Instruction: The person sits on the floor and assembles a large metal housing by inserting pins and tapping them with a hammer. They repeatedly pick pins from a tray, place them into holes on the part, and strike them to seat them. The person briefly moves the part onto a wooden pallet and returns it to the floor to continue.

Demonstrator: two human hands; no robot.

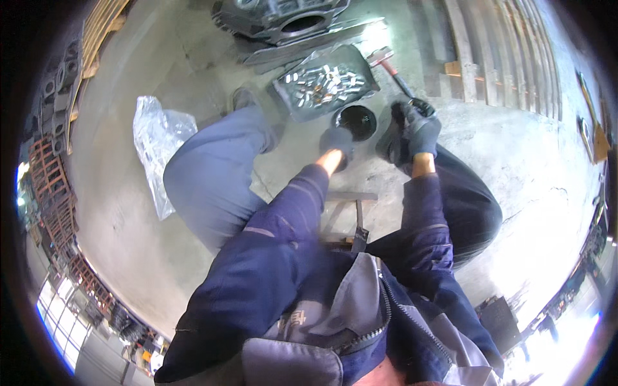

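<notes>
My right hand (420, 132), in a dark grey glove, is closed round the handle of a hammer (400, 82). The hammer has a red and black handle, and its head points away from me, close to the tray's right corner. My left hand (337, 143), also gloved, is at the near left edge of a round black container (358, 122) with a dark inside. Its fingers are hidden behind the back of the hand. Beyond the container is a dark tray (297, 110) holding several short shiny metal cylinders (328, 83).
A large dark metal casting (283, 19) lies at the far side, with flat strips before it. Crumpled clear plastic (158, 145) is on the floor at left. Slatted wooden pallets (489, 58) stand far right. Between my legs is a small stand or stool (353, 196).
</notes>
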